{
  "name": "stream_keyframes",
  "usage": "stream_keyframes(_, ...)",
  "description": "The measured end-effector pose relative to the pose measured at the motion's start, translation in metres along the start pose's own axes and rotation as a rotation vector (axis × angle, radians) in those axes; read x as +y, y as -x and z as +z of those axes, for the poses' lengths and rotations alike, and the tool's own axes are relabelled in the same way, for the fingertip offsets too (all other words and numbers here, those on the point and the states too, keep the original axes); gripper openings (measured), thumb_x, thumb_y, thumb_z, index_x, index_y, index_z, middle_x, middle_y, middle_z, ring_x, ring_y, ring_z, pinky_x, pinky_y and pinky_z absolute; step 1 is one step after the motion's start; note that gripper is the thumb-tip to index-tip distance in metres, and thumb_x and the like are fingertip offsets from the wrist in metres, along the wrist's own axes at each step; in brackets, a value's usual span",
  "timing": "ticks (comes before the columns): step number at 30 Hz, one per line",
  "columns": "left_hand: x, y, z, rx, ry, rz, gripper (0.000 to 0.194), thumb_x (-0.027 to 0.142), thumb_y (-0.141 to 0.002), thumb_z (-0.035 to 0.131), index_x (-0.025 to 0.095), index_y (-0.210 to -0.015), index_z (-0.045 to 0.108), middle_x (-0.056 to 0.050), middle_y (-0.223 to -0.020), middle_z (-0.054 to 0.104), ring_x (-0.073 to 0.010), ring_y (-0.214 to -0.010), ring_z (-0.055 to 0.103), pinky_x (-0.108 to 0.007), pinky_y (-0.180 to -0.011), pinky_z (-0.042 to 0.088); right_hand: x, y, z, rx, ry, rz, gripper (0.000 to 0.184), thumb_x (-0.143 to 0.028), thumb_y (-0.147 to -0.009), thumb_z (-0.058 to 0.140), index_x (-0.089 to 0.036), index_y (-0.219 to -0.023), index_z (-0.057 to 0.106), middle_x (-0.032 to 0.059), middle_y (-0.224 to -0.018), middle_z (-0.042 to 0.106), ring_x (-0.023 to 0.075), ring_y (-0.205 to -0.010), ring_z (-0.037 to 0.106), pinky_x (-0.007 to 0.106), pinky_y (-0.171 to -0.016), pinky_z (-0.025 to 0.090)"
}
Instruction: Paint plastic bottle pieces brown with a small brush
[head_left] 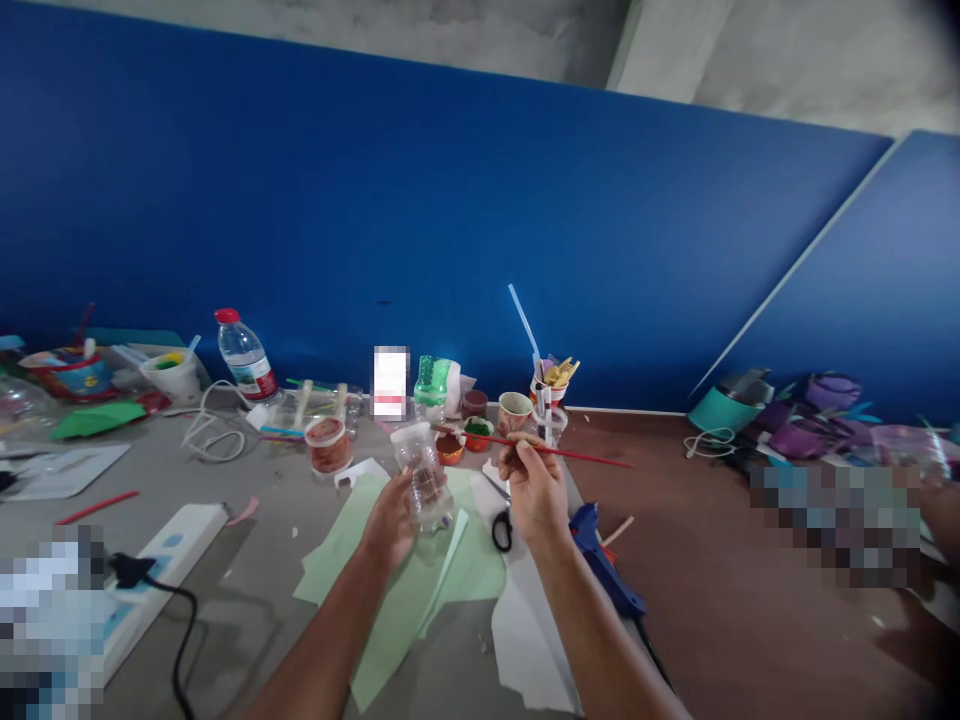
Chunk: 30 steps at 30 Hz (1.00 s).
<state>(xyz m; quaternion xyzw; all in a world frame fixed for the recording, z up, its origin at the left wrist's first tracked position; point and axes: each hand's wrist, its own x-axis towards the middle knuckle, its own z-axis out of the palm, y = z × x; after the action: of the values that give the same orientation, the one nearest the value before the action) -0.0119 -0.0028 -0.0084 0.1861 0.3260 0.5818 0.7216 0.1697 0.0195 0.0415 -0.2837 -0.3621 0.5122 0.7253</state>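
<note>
My left hand (390, 522) is wrapped round a clear plastic cup (424, 482) with a whitish rim, held tilted above the green paper (375, 620). Between the fingers of my right hand (534, 485) is a slim red paintbrush (577, 456); its tip points left, toward the cup's rim. Just behind the cup stand a small pot of brown-red paint (450, 447) and a pot of green paint (478, 433). Black-handled scissors (502, 530) lie beside my right wrist, partly hidden. A blue glue gun (606, 562) lies right of my right forearm.
A green-painted cup (433, 382), a patterned paper cup (515, 412) and a water bottle (246, 358) stand along the blue partition (450, 200). At left lies a power strip (169, 560) with a black cord. Another person's hand (946, 515) shows at far right.
</note>
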Motion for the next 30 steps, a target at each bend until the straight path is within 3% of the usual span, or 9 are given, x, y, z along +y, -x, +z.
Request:
stream_keyframes(13,0.007,0.003,0.008,0.092,0.031,-0.026,0.021,0.025,-0.091,0.049,0.016,-0.102,0.065,-0.009,-0.089,0.075,-0.0211,-0.079,0.072,-0.036,-0.076,0.057,-0.003,-0.005,-0.002,0.114,0.116,-0.069,0.019,-0.031,-0.073,0.065,-0.018,-0.086,0.064,0.0013,-0.065,0.066,0.0128,-0.054,0.057,0.026,-0.050,0.043)
stream_keyframes(20,0.008,0.005,0.009,0.074,0.024,-0.025,0.021,0.027,-0.087,0.056,0.015,-0.103,0.065,-0.008,-0.088,0.074,-0.0198,-0.078,0.071,-0.031,-0.069,0.057,-0.012,-0.009,-0.001,0.085,0.264,-0.118,0.018,-0.031,-0.076,0.061,-0.018,-0.088,0.064,0.0020,-0.070,0.067,0.0139,-0.057,0.059,0.026,-0.050,0.045)
stream_keyframes(27,0.004,0.002,0.008,0.099,-0.015,-0.003,0.028,0.028,-0.086,0.058,0.015,-0.109,0.064,-0.008,-0.089,0.074,-0.0205,-0.077,0.071,-0.031,-0.067,0.056,-0.041,-0.041,-0.011,0.103,0.524,-0.230,0.019,-0.031,-0.078,0.057,-0.015,-0.086,0.064,-0.0026,-0.057,0.060,0.0113,-0.047,0.053,0.025,-0.049,0.043)
stream_keyframes(30,0.002,0.001,0.010,0.111,-0.018,-0.007,0.031,0.028,-0.086,0.057,0.014,-0.113,0.063,-0.009,-0.086,0.075,-0.0227,-0.076,0.072,-0.033,-0.066,0.056,-0.055,-0.062,-0.019,0.130,0.683,-0.307,0.024,-0.035,-0.080,0.056,-0.015,-0.089,0.066,-0.0002,-0.061,0.062,0.0119,-0.048,0.053,0.024,-0.048,0.042)
